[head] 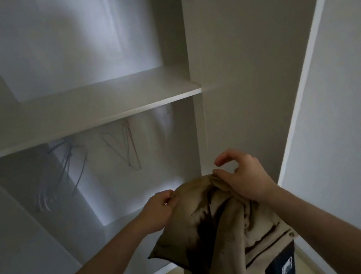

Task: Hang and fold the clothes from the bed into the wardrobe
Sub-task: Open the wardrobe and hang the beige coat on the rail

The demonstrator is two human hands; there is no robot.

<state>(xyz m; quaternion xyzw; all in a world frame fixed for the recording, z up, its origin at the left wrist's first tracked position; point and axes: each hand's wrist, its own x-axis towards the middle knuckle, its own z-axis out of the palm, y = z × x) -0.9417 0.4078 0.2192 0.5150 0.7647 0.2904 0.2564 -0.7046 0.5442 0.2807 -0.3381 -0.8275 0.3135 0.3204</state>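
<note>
While your left hand and right hand both pinch the top of that beige cotton button-up jacket before the white wardrobe, square the shoulders, then grab a thin wire hanger under the shelf.

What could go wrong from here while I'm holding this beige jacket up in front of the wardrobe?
1. The beige jacket hangs bunched from your left hand and right hand, which hold only its top edge; it could slip and drop to the floor.
2. No hanger shows in the jacket, and the wire hangers hang tangled close together under the shelf; pulling one free may snag or knock down others.
</note>
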